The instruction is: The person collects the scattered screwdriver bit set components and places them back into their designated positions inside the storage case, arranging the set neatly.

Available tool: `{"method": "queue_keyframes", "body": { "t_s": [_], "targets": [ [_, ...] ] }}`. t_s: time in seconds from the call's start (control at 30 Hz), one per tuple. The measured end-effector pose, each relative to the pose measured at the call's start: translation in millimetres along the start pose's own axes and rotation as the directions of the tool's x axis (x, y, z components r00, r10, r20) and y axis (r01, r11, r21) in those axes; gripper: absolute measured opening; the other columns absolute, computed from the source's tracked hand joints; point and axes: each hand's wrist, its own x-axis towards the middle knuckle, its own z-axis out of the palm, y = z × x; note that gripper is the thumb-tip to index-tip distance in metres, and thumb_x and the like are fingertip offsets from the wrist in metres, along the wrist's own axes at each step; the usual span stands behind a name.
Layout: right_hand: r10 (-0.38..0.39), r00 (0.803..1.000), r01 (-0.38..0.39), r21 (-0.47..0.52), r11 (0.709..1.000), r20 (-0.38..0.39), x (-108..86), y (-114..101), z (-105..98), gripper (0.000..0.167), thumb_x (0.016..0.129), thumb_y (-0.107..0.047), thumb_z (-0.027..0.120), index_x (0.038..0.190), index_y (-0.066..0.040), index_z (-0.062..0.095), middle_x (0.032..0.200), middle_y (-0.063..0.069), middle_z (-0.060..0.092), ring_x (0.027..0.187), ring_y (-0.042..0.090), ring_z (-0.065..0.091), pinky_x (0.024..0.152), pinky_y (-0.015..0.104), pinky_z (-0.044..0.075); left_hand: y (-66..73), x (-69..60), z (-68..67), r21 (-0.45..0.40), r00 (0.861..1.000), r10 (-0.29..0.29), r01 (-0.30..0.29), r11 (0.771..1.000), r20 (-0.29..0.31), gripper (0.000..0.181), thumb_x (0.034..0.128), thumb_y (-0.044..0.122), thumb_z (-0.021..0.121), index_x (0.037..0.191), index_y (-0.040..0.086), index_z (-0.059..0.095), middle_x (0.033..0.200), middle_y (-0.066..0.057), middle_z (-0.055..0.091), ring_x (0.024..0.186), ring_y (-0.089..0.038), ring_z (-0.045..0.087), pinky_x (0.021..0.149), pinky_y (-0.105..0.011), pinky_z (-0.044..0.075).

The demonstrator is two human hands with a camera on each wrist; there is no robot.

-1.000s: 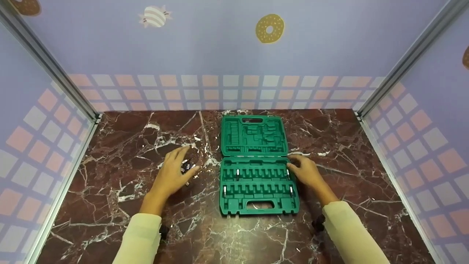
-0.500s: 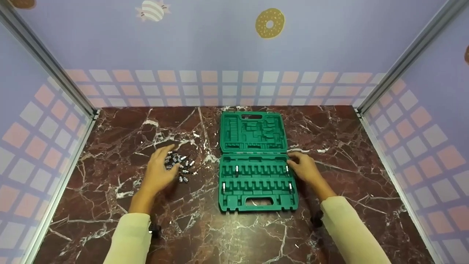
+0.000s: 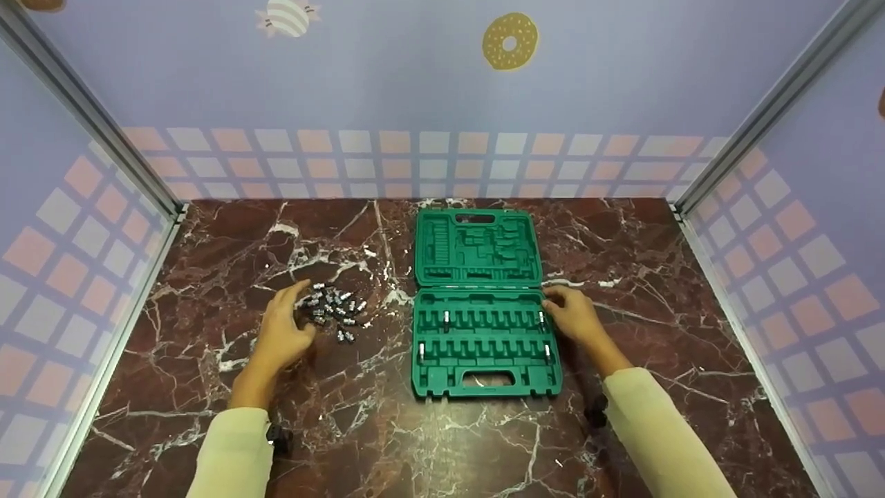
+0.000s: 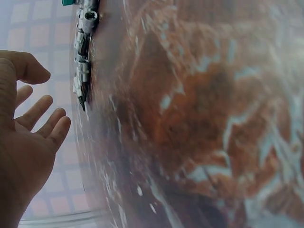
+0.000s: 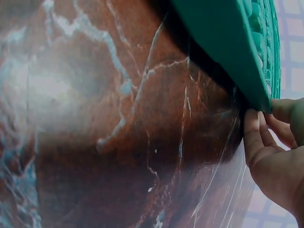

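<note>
A green plastic tool case (image 3: 487,351) lies unfolded on the table, its lid half (image 3: 477,249) toward the back wall. Several silver bit sockets (image 3: 446,318) stand in slots of its front half. My right hand (image 3: 579,318) holds the case's right side near the hinge; the right wrist view shows thumb and fingers (image 5: 254,128) at the case edge. Left of the case lies a loose pile of bit sockets (image 3: 335,308), silver with dark tips. My left hand (image 3: 280,335) hovers at the pile's left side, fingers loosely bent, nothing in it. In the left wrist view the pile (image 4: 83,66) lies apart from the fingers.
The table (image 3: 359,443) is dark red marble with white veins. Lilac walls with a checked band (image 3: 394,166) close off the back and both sides. Metal corner posts (image 3: 747,104) stand at the rear corners.
My left hand has moved left and slightly toward me, from over the socket pile to its left side, uncovering the sockets. My right hand has stayed on the case edge. The view has tilted slightly.
</note>
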Motion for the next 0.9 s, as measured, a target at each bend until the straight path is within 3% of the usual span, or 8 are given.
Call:
{"method": "queue_keyframes", "body": {
  "t_s": [0.17,0.47,0.7,0.9],
  "targets": [
    [0.002,1.000,-0.002,-0.002,1.000,-0.004,0.1,1,1,0.033,0.103,-0.010,0.060,0.133,0.003,0.063,0.126,0.026,0.068,0.115,0.041,0.065,0.098,0.056,0.053,-8.0,-3.9,-2.2,0.005,0.998,-0.052,0.052,0.999,0.023,0.083,0.0762,-0.006,0.063,0.156,0.003,0.038,0.152,-0.027,0.043,0.140,-0.047,0.039,0.119,-0.064,0.029],
    [-0.008,1.000,0.008,0.005,1.000,-0.005,0.0,2,2,0.032,0.103,-0.009,0.060,0.132,0.004,0.063,0.125,0.026,0.068,0.115,0.042,0.064,0.098,0.056,0.052,-15.3,-5.6,1.1,0.005,0.991,-0.131,0.131,0.991,0.002,0.080,0.0843,0.008,0.080,0.153,0.000,0.040,0.139,-0.028,0.050,0.124,-0.045,0.054,0.108,-0.058,0.045],
    [0.002,1.000,-0.002,0.002,1.000,0.000,0.3,3,2,0.032,0.104,-0.010,0.060,0.133,0.003,0.063,0.125,0.026,0.067,0.115,0.041,0.064,0.098,0.057,0.052,-14.2,-4.6,10.7,0.040,0.994,-0.083,0.086,0.996,-0.069,0.059,0.0819,0.010,0.085,0.132,-0.005,0.057,0.120,-0.027,0.057,0.110,-0.043,0.058,0.100,-0.057,0.045],
    [-0.004,1.000,0.004,0.006,1.000,0.001,1.1,5,3,0.032,0.104,-0.009,0.060,0.132,0.004,0.063,0.124,0.026,0.067,0.114,0.041,0.064,0.097,0.056,0.052,-14.9,-5.7,14.3,0.093,0.997,-0.025,0.032,0.995,-0.070,0.044,0.0821,0.007,0.084,0.120,-0.003,0.064,0.119,-0.024,0.059,0.113,-0.044,0.055,0.103,-0.058,0.041]
  ]
}}
